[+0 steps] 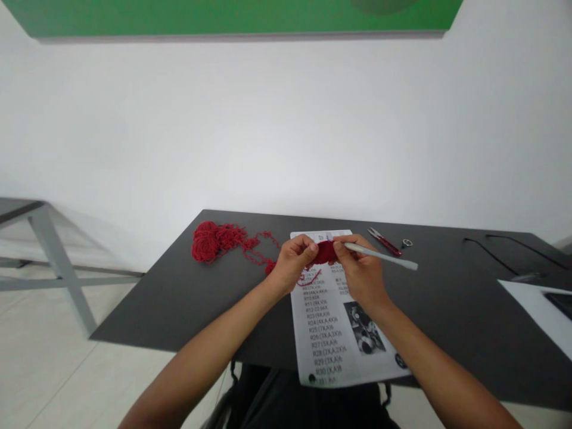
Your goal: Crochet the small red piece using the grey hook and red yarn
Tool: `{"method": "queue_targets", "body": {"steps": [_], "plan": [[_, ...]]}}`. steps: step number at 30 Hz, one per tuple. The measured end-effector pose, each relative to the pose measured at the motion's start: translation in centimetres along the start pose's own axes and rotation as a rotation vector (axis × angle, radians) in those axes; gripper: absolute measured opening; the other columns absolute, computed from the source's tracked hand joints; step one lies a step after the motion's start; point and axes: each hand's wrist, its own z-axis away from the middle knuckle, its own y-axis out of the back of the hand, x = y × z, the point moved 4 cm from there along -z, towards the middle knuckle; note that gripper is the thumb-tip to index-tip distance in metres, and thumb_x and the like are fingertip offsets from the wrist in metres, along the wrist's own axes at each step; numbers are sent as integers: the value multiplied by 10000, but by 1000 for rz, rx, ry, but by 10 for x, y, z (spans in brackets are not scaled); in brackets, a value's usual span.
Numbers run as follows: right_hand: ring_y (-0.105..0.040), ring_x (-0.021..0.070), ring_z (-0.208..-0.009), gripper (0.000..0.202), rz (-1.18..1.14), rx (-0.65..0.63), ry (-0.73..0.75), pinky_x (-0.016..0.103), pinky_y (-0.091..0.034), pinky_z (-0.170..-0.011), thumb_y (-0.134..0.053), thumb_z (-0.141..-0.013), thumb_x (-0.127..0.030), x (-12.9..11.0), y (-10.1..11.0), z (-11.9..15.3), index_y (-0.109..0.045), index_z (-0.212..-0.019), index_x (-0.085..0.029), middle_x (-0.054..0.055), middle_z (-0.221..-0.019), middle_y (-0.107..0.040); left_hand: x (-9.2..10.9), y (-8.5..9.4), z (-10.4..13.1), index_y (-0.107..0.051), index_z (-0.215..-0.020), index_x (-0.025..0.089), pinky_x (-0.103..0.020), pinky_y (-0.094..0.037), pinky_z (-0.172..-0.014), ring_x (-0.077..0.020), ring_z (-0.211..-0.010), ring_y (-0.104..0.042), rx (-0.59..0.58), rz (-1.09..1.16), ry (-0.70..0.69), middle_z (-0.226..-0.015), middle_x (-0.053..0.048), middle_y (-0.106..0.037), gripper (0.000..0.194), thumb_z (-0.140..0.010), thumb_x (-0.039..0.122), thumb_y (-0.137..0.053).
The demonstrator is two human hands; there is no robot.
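A small, dark-red crocheted yarn piece (323,253) is held above the printed white paper sheet (313,325) on the dark-grey surface (223,298), its long axis running left to right. The left hand (294,259) has its grip pinched on the left end; the right hand (361,271) pinches the right end, its grip also clamped on a slim, pale-grey crochet hook (388,257). The hook's long axis slopes slightly nearer toward the right, flat end pointing right.
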Motion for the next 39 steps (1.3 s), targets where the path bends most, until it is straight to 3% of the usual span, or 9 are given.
{"method": "queue_targets", "body": {"steps": [5, 8, 12, 15, 21, 27, 33, 39], "plan": [[-611, 128, -542, 242, -152, -27, -110, 258, -500, -517, -795, -807, -434, 12, -4, -2, -703, -879, -222, -26, -686, -696, -2, -7, 7, -541, -730, 178, -211, -282, -471, -79, -501, -477, -67, 138, 152, -647, 7, -623, 542, -684, 627, -841], [-593, 120, -531, 262, -230, -62, -162, 255, -502, -516, -814, -785, -437, 17, -6, -1, -692, -870, -222, -34, -673, -682, -2, -11, 10, -516, -725, 186, -209, -297, -449, -82, -491, -505, -96, 219, 223, -665, 7, -631, 547, -667, 608, -860], [-605, 118, -567, 234, -230, -111, -122, 256, -512, -550, -795, -819, -415, 13, -6, 0, -701, -929, -231, -33, -714, -685, 3, -10, 9, -506, -717, 182, -194, -332, -448, -93, -521, -554, -60, 257, 168, -654, 18, -619, 526, -662, 536, -891], [-608, 118, -568, 245, -233, -144, -132, 255, -510, -539, -784, -832, -406, 9, -6, 1, -709, -993, -238, -30, -729, -688, 6, -10, 7, -504, -716, 177, -186, -321, -440, -68, -475, -500, -43, 273, 150, -625, 29, -605, 529, -665, 532, -892], [-582, 103, -494, 276, -248, -100, -131, 244, -476, -458, -825, -786, -373, 5, -7, 1, -716, -993, -227, -30, -729, -699, 12, -15, 8, -501, -720, 177, -193, -320, -440, -65, -438, -477, -105, 273, 139, -589, 29, -606, 566, -656, 600, -871], [-573, 113, -481, 246, -250, -128, -105, 253, -466, -452, -783, -833, -399, 5, -7, 1, -714, -1014, -247, -31, -718, -699, 14, -16, 9, -517, -737, 171, -196, -324, -437, -65, -434, -487, -120, 282, 126, -594, 25, -610, 553, -679, 603, -858], [-698, 183, -776, 242, -10, -66, 54, 319, -581, -692, -796, -820, -376, -4, -2, 2, -748, -1027, -262, 28, -971, -770, 13, -15, 8, -563, -769, 157, -196, -401, -471, -75, -487, -548, -96, 343, 129, -695, 0, -665, 513, -670, 539, -891], [-694, 225, -978, 201, 212, -69, 283, 387, -573, -894, -749, -873, -354, -15, 0, 5, -738, -1058, -276, 42, -1067, -743, 12, -15, 9, -674, -867, 123, -189, -430, -480, -69, -518, -534, -98, 351, 172, -740, -19, -673, 485, -669, 503, -902]]}}
